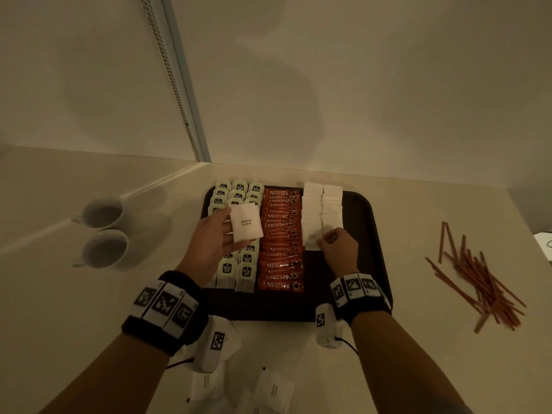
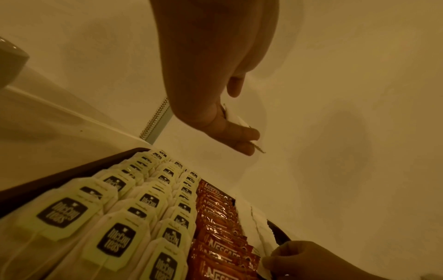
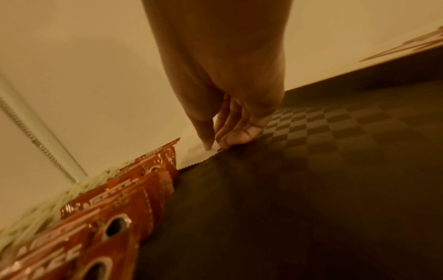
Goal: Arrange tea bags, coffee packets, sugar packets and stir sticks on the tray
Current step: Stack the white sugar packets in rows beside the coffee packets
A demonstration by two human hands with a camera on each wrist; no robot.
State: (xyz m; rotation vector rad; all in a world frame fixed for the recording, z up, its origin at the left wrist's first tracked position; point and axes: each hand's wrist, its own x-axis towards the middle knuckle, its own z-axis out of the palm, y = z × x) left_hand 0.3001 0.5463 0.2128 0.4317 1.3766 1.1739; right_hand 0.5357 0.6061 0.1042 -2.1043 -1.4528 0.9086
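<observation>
My main worry is the sugar rows: the packets overlap like shingles on the dark tray, and a careless nudge from my right hand could push the front packet askew or slide it under the coffee packets just beside it. The spare sugar packet in my left hand hangs over the tea bags, so if it slips it lands on the wrong rows and I have to fish it out, maybe ruffling the tags. The stir sticks lie in a loose heap on the counter well apart from the tray, not yet placed, and my right forearm could sweep them if I reach carelessly. More sugar packets wait on the counter near my body. As for the fingers: my left ones are loosely spread, the packet resting across them with the thumb against its near edge, a light hold rather than a firm pinch. My right fingers are drawn close together and curled down, their tips pressing on the corner of the front packet where it meets the tray floor; from the wrist view I judge it a narrow pinch at the edge, though I cannot tell whether the thumb is under the paper.
</observation>
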